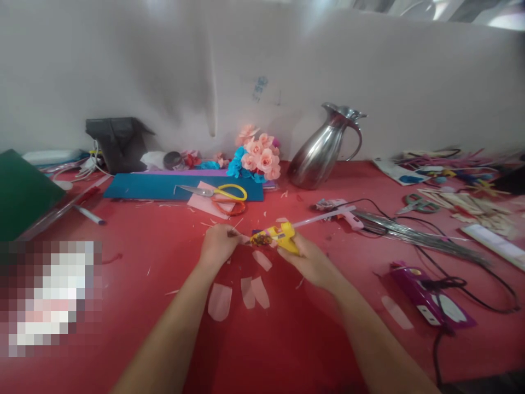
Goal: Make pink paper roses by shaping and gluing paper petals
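Note:
My right hand (307,258) is wrapped round a yellow glue gun (283,237), its nozzle pointing left and a clear glue stick (314,218) jutting from its back end. The fingers of my left hand (220,243) are pinched on a small pale pink petal (244,239), close to the nozzle. On the red tabletop below my hands lie several loose pink petals, among them a wide one (220,301) and a narrower one (262,260). Scissors (213,191) with yellow and orange handles rest beyond my left hand on a pink sheet.
A steel jug (320,148) stands at the back beside a bunch of pink and blue paper flowers (262,156). On the right are a purple power strip (430,295) with a black cable, metal wires (422,235), another glue gun (348,216) and green-handled scissors (418,203). A blue sheet (139,186) lies behind.

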Demonstrator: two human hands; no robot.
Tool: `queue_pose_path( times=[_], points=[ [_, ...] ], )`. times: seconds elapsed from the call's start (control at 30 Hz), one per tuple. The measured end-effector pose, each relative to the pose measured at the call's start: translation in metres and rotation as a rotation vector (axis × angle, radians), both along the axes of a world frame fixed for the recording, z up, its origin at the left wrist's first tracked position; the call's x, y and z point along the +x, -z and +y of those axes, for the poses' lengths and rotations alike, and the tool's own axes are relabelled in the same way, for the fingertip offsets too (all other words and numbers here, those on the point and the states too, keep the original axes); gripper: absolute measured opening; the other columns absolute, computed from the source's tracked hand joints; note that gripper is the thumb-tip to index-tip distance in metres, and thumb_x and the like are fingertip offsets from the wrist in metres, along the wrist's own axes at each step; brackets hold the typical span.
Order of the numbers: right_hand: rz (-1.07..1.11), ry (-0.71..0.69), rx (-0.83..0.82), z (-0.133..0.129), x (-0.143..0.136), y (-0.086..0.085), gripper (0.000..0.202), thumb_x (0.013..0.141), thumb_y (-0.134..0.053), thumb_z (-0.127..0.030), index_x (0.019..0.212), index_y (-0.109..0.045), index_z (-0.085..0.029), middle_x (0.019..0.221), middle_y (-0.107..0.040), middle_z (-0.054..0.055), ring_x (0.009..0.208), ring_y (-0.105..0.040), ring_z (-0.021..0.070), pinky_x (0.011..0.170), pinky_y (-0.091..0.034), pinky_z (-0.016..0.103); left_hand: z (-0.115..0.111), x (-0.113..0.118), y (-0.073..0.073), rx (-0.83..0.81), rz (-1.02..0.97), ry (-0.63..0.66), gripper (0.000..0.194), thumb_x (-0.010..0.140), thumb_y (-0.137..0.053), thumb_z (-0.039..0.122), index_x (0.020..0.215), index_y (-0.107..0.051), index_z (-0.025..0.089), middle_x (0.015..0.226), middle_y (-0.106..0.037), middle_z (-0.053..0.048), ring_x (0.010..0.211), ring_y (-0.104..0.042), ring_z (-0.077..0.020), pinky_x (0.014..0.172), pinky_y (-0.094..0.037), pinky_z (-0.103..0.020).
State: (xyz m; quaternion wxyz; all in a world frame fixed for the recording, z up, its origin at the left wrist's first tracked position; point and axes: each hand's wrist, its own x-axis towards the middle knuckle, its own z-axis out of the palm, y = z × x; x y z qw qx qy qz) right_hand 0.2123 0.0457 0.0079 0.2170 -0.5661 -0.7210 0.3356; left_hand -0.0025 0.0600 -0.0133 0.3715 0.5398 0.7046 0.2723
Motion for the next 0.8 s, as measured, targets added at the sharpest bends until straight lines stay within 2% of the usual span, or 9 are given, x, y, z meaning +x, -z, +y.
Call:
queue_pose_path(
  times=[0.13, 0.33, 0.63, 0.8],
  points=[
    [0.026, 0.002, -0.017, 0.0005, -0.001, 0.0005, 0.042, 0.08, -0.051, -0.037, 0.12, -0.046, -0.025, 0.107, -0.065, 0.004, 0.099, -0.06, 0.0272, 0.085, -0.045, 0.04, 0.0004, -0.0005, 0.0013, 0.012, -0.002, 0.0, 0.011, 0.065, -0.063, 0.029, 0.066, -0.07, 0.021, 0.067, -0.069, -0.002, 0.063, -0.061, -0.0144, 0.054, -0.04, -0.021],
    [0.023, 0.018, -0.034, 0.0019, -0.0019, 0.0016, 0.04, 0.081, -0.049, -0.038, 0.118, -0.047, -0.025, 0.112, -0.064, 0.004, 0.102, -0.059, 0.0263, 0.084, -0.045, 0.037, 0.0011, -0.001, 0.0016, 0.012, -0.024, 0.007, 0.011, 0.067, -0.062, 0.029, 0.066, -0.07, 0.021, 0.066, -0.069, -0.003, 0.064, -0.061, -0.016, 0.057, -0.042, -0.022],
    [-0.037, 0.077, 0.058, 0.005, -0.0004, 0.0076, 0.037, 0.08, -0.051, -0.036, 0.115, -0.052, -0.025, 0.095, -0.068, 0.004, 0.086, -0.063, 0.0241, 0.075, -0.047, 0.033, 0.0013, -0.0017, 0.0016, 0.051, 0.066, 0.024, 0.015, 0.066, -0.062, 0.031, 0.071, -0.071, 0.019, 0.071, -0.069, -0.005, 0.065, -0.059, -0.0152, 0.054, -0.037, -0.022],
    [-0.061, 0.086, 0.089, 0.0048, 0.0011, 0.0096, 0.035, 0.078, -0.054, -0.036, 0.112, -0.054, -0.025, 0.088, -0.068, 0.004, 0.083, -0.062, 0.0238, 0.071, -0.045, 0.031, 0.002, -0.0033, 0.0045, 0.045, 0.043, 0.031, 0.015, 0.066, -0.062, 0.03, 0.069, -0.071, 0.019, 0.067, -0.068, -0.004, 0.061, -0.058, -0.0151, 0.053, -0.036, -0.023]
  ],
)
